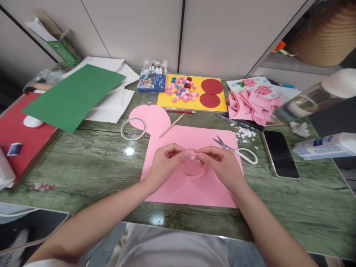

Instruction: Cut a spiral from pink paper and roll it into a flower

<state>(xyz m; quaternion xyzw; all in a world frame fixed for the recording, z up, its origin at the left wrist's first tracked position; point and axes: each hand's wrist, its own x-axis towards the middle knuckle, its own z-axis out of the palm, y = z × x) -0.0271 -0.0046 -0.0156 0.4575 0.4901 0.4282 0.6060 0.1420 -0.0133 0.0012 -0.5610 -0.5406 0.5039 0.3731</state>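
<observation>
A pink foam sheet [167,185] lies on the green marbled table in front of me. Above its middle, my left hand [171,161] and my right hand [218,161] pinch at a small white piece [192,157], their fingertips almost meeting. A clear round object with a pink tint [194,171] sits beneath the fingers; its exact form is hard to make out. White-handled scissors [246,154] rest open across the sheet's right edge. Left of the sheet are a roll of tape [133,129] and pink rounded cutouts [150,115], with a wooden stick [171,125] nearby.
Behind, a yellow sheet [175,105] carries colored pompoms and red circles [211,86]. A marker box [152,82] stands beside it. Green foam [73,97] lies left; pink scraps [250,105], a phone [280,154] and a tilted bottle [308,98] are right.
</observation>
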